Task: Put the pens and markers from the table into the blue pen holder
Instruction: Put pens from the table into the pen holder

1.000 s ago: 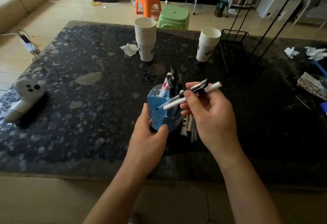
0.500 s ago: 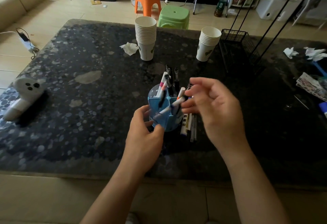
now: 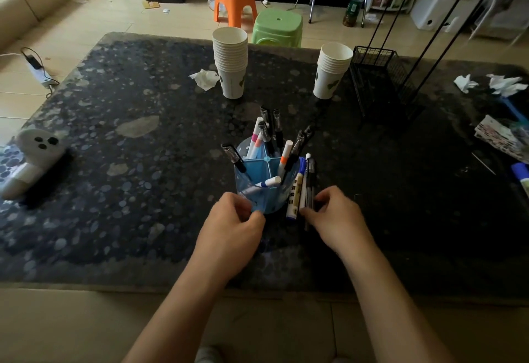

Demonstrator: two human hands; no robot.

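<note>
The blue pen holder stands on the dark speckled table, near its front middle. Several pens and markers stick out of it, among them a white marker with an orange band and a black pen. My left hand grips the holder's lower left side. Right beside the holder, a blue-and-white marker and a few thin dark pens lie on the table. My right hand rests at their near ends, fingertips touching the pens; whether it has closed on them I cannot see.
Two stacks of paper cups stand behind the holder, with a crumpled tissue to their left. A black wire rack is at back right. A white toy lies at the left edge. Papers and a glue stick sit far right.
My right hand dropped the pens it held into the holder, then came down to the pens lying on the table to the holder's right. My left hand stayed on the holder.
</note>
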